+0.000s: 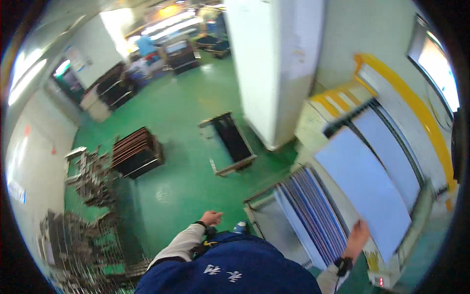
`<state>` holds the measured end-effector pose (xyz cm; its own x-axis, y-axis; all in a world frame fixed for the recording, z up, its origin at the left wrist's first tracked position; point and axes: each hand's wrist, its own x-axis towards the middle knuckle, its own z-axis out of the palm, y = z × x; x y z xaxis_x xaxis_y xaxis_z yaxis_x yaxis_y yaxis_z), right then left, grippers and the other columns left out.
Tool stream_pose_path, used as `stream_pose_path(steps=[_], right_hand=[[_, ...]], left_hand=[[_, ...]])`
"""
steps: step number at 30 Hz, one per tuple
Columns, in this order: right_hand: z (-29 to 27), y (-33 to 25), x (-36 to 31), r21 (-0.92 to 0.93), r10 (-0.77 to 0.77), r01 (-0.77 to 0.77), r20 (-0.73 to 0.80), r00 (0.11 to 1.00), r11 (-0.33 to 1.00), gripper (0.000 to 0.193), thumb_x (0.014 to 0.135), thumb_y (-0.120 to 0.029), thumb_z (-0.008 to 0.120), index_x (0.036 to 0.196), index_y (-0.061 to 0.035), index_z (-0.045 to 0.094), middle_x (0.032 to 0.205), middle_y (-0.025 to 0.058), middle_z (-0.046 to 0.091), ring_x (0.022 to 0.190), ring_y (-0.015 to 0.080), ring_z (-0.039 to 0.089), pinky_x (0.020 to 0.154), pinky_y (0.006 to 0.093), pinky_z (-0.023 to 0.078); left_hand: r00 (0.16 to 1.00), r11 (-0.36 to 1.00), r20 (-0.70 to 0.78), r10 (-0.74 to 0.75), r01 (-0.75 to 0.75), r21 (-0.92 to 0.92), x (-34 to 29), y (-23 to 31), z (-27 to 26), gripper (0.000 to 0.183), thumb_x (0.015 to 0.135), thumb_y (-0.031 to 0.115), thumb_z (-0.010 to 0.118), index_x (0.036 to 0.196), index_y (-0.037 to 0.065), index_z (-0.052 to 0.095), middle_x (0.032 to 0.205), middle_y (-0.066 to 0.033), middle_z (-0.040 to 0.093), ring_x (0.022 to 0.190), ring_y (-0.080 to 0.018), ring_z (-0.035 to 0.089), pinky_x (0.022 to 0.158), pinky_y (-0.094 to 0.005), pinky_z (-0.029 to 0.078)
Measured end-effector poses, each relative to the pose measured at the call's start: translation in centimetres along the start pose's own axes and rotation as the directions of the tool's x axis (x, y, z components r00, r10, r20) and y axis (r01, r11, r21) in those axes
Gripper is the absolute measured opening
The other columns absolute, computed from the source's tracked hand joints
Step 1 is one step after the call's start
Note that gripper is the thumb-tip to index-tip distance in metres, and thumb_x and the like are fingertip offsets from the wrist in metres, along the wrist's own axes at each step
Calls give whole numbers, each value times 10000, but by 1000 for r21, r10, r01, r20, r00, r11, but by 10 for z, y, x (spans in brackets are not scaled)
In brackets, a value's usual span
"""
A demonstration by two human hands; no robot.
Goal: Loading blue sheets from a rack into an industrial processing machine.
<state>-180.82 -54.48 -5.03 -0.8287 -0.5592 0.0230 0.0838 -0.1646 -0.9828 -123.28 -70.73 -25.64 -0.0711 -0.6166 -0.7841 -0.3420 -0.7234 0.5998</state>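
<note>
- Evidently two bare hands show; the right hand (357,238) has its fingers bent at the left edge of one pale panel (364,191), though whether they grip it or only touch, I cannot tell.
- The left hand (210,218) hangs well apart from the panel, near one blue shoe (240,227); how far its fingers are closed, I cannot tell.
- The pale panel lies slanted on one machine (425,203), with a second panel (389,147) just beside it on the right.
- Between the hands stands one slotted rack (269,190), its row of upright panels (313,215) too tightly set to count.
- Farther out are one dark cart (232,139), one stack of brown boards (136,151) and one white pillar (264,73).
- The dark blue garment (225,267) is cut off below; the metal frames (90,181) at left are blurred beyond counting.
- Yellow edging (406,98) borders the machine, the slotted rack stands close along its left side, and green floor (181,171) stretches from the brown boards to the dark cart.
</note>
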Motion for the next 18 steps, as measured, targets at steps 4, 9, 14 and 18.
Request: stream_pose_path(steps=[4, 9, 14, 18], right_hand=[[3, 19, 13, 470, 368, -363, 86, 926, 804, 175, 880, -184, 561, 943, -21, 557, 931, 106, 600, 861, 180, 558, 745, 295, 467], [18, 14, 11, 505, 464, -438, 80, 882, 744, 186, 878, -211, 569, 928, -32, 555, 900, 92, 610, 828, 178, 561, 726, 296, 463], [20, 11, 24, 558, 435, -399, 74, 897, 727, 184, 877, -209, 569, 917, -30, 556, 894, 94, 607, 811, 176, 559, 719, 300, 458], [24, 4, 35, 476, 432, -428, 107, 895, 769, 285, 885, -287, 555, 944, -8, 563, 877, 85, 599, 798, 171, 556, 715, 289, 450]], left_hand=[[999, 996, 34, -23, 26, -87, -8, -3, 4, 458, 828, 365, 624, 1086, -4, 544, 883, -99, 638, 652, -180, 620, 528, -293, 500], [997, 995, 50, -59, 62, -75, -10, -1, 4, 403, 837, 346, 620, 1046, 10, 544, 850, -87, 630, 652, -181, 621, 517, -292, 495], [996, 994, 52, -71, 75, -80, -15, 11, 8, 370, 844, 334, 613, 1012, 10, 548, 847, -90, 629, 652, -190, 627, 506, -291, 491], [997, 996, 37, -64, 66, -53, -27, 18, 8, 363, 850, 336, 604, 1003, 11, 551, 847, -95, 630, 655, -193, 627, 514, -291, 490]])
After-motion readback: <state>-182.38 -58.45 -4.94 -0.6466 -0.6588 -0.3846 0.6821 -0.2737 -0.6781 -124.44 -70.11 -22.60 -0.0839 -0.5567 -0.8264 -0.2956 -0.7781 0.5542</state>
